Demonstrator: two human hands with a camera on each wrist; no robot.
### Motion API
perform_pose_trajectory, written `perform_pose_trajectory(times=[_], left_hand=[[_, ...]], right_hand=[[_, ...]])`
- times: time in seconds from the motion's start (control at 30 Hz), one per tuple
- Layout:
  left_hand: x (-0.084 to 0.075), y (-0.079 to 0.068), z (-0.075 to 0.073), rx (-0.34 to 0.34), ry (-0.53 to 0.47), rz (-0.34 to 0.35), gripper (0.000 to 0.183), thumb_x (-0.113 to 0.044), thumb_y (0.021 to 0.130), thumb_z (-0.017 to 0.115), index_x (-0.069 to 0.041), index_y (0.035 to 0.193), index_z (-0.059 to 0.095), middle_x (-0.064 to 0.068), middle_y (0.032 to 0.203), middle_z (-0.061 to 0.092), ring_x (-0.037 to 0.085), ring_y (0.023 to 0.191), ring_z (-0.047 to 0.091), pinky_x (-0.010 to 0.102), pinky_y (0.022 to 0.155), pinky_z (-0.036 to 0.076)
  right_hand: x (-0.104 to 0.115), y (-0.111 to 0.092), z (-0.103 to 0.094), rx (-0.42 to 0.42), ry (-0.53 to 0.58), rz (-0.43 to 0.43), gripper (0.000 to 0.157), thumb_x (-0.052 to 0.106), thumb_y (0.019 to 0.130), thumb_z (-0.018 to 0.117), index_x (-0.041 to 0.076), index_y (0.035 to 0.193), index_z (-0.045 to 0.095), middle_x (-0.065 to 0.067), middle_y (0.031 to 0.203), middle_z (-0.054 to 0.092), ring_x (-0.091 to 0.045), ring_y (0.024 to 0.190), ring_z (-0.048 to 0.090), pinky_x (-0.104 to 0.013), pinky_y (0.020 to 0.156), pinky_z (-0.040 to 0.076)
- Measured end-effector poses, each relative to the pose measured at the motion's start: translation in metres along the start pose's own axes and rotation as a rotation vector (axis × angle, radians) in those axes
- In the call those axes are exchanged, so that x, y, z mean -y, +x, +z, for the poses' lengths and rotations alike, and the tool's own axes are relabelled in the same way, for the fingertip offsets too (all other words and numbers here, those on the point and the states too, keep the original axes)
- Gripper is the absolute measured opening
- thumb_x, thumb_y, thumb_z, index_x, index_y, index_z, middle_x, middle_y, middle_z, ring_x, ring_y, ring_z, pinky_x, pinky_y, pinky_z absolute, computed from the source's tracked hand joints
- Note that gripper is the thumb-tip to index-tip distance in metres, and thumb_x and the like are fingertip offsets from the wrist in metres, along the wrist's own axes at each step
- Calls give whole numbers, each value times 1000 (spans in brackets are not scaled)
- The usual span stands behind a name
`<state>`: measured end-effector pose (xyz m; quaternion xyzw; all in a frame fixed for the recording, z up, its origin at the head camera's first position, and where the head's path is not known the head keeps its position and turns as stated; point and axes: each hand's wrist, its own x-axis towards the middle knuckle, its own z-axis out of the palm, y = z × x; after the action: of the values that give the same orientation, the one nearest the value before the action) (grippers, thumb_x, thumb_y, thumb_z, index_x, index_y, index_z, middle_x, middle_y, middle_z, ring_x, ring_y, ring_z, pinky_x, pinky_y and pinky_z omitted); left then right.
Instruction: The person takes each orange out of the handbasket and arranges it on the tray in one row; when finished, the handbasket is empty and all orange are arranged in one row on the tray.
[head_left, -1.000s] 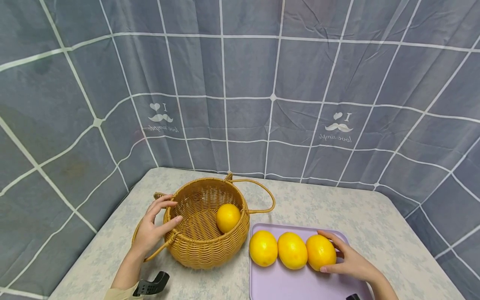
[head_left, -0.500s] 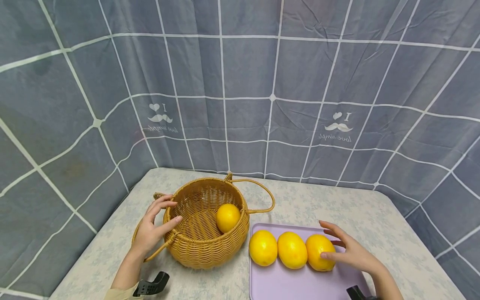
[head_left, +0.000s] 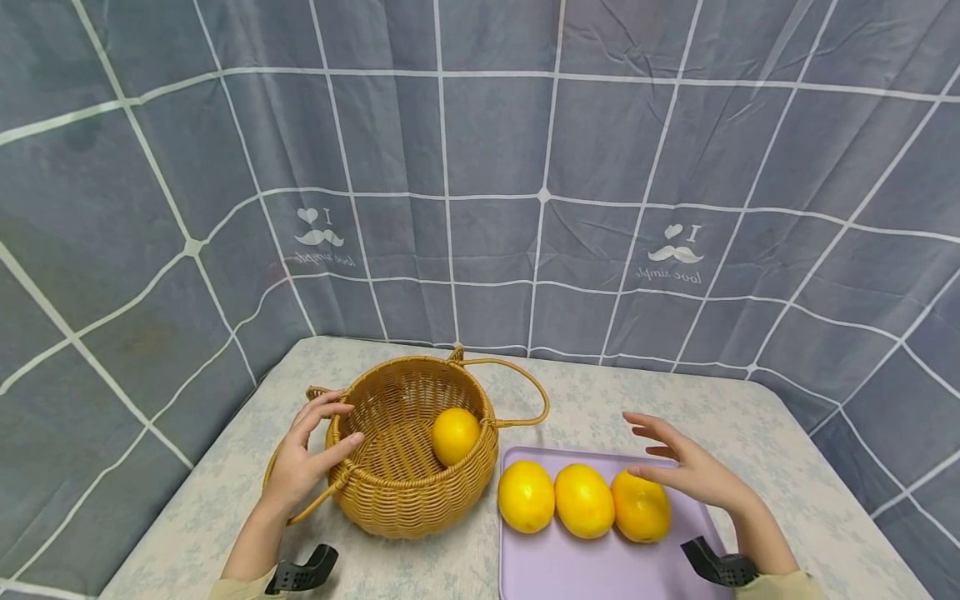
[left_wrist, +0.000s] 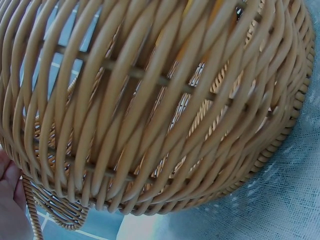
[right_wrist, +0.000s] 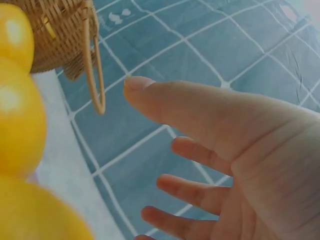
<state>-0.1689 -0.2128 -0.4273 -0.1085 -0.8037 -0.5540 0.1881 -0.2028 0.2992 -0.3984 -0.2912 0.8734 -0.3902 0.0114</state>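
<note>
My left hand holds the left rim of a round wicker basket, its fingers and thumb reaching over the edge. Inside the basket, against the right wall, lies one glossy yellow fruit. In the left wrist view, woven basket wall fills most of the picture and part of the hand shows at lower left. Three more yellow oval fruits sit in a row on a lilac tray. My right hand hovers over the rightmost fruit, fingers spread apart and holding nothing.
One basket handle sticks out to the right, just behind the tray. Pale patterned cloth covers the table. A grey curtain with white grid lines hangs along the back and sides.
My right hand has let go of the rightmost fruit and risen up and away from it, its fingers spreading. The fruits and my left hand on the basket stay in place.
</note>
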Motion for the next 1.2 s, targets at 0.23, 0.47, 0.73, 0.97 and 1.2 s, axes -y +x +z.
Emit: perform_pose_trajectory(times=[0.23,0.47,0.73,0.97,1.2], left_hand=[[-1,0,0,1,-6,-7,38,-11,84,70,0,118,57,7,142,37,34,137,18,70,100,13],[0,0,0,2,-7,-6,38,-10,84,70,0,118,57,7,142,37,34,137,18,70,100,13],[0,0,0,2,-2,-12,38,-11,84,71,0,118,57,7,142,37,34,137,18,70,100,14],[1,0,0,-8,5,0,38,-11,83,71,-1,117,58,7,141,38,33,137,19,70,99,14],[1,1,0,-7,-5,9,37,-10,83,71,-1,117,58,6,141,39,33,137,19,70,100,14]], right_hand=[[16,23,-6,10,0,-54,66,18,87,68,11,144,35,-12,143,39,-36,123,43,-41,95,46],[33,46,-4,43,55,-90,64,18,88,68,10,143,36,-9,144,38,-33,126,42,-44,97,43],[50,78,2,96,124,-117,61,18,88,67,15,142,38,-5,144,38,-29,128,41,-47,100,39],[68,106,14,124,186,-153,59,17,88,67,12,140,40,-4,142,40,-31,126,43,-48,101,39],[80,130,28,153,265,-198,56,9,88,66,8,138,42,-9,142,41,-38,124,44,-46,99,41]])
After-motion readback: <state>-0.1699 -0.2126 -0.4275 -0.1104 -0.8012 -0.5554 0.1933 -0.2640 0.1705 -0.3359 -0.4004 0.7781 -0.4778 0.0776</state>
